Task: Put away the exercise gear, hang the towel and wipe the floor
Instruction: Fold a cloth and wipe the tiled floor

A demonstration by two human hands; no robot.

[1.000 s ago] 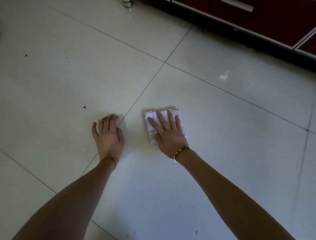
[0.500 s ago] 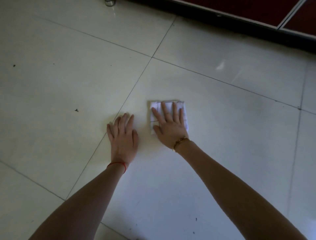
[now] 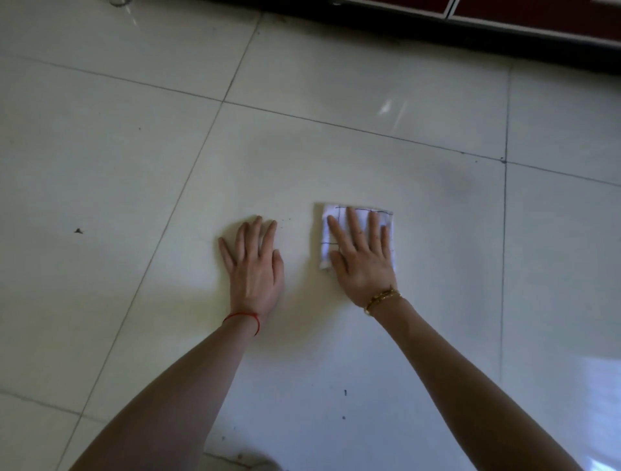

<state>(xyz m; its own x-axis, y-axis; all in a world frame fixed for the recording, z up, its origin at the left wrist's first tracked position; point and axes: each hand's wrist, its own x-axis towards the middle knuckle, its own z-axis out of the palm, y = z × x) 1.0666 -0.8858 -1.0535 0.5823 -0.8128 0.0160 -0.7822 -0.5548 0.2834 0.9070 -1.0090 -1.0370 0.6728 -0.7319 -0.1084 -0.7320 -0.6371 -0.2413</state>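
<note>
Fingers [image 3: 356, 228] of the right hand [image 3: 364, 265] lie straight and slightly spread, pressed flat on a folded white cloth [image 3: 331, 232] marked with thin dark grid lines; nothing is curled round or pinched. The cloth lies flat on the pale tiled floor [image 3: 437, 235], its far edge and left side showing beyond the fingertips, its near part covered by the palm. A gold bracelet [image 3: 383, 299] circles the right wrist.

The left hand [image 3: 255, 269] rests palm down on the bare tile just beside the cloth, apart from it, fingers straight and loosely fanned, holding nothing. A red string [image 3: 243, 317] is tied round the left wrist. Both forearms enter from the lower edge of the view.

Dark grout lines cross the floor; one diagonal joint passes to the left of the left hand. A small dark speck [image 3: 78, 230] lies on the tile well to the left, and a few finer specks lie between the forearms. Along the top right runs the dark base of a red cabinet [image 3: 537, 13]. A metal object [image 3: 119, 2], cut off by the frame, stands at the top left.
</note>
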